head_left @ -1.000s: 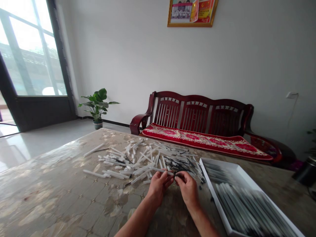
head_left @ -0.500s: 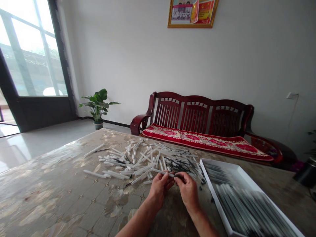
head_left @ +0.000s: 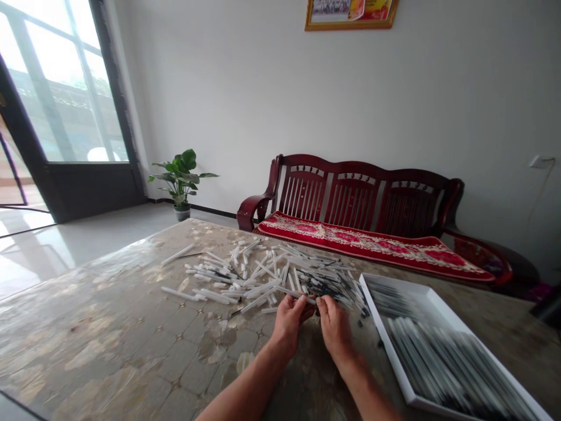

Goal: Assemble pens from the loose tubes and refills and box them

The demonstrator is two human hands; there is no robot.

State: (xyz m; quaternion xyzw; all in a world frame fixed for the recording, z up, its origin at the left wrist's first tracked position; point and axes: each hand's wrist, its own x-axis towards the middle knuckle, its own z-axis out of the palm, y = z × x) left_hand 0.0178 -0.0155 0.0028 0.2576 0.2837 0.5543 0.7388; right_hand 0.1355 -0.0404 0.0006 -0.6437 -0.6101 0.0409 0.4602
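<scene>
My left hand (head_left: 289, 320) is closed round a slim translucent white pen (head_left: 286, 290), whose far end sticks out to the left. My right hand (head_left: 335, 324) pinches the pen's near end between thumb and fingers; the fingertips hide that end. Just beyond the hands lies a loose pile of white pen barrels and caps (head_left: 219, 297). Dark thin refills (head_left: 326, 285) lie on the pile's right side. Several small black pieces (head_left: 360, 323) sit on the table right of my right hand.
An open white box (head_left: 397, 374) stands on the right of the patterned table (head_left: 131, 351), holding rows of pens (head_left: 456, 362). Across the table is a dark red wooden bench (head_left: 350, 187) with a red runner. A potted plant (head_left: 182, 175) stands at the back left.
The view has shifted slightly down and right. My right fingers have closed over the pen's end, where a dark piece showed before. Both hands stay together on the pen.
</scene>
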